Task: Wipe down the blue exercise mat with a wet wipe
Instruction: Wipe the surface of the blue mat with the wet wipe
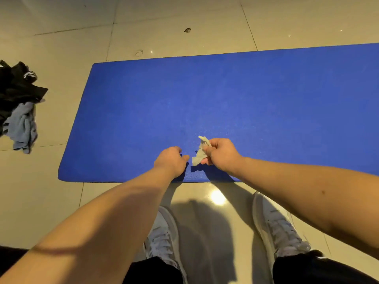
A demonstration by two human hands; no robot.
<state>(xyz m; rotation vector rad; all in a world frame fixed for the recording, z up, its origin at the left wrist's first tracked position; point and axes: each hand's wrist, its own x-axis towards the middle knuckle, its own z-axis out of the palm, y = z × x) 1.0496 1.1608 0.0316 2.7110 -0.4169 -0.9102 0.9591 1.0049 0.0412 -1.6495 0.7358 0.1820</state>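
The blue exercise mat [225, 103] lies flat on the tiled floor and runs off the right edge of the view. A crumpled whitish wet wipe [200, 152] is pinched in my right hand [220, 155], held just above the mat near its front edge. Just to the left of the wipe hovers my left hand [171, 160], its fingers loosely curled and holding nothing. A small gap separates the two hands.
A heap of black and pale blue clothing [18, 105] lies on the floor left of the mat. My two white shoes [274, 224] stand on the tiles just in front of the mat's front edge. Small specks of debris [187, 30] lie beyond the mat.
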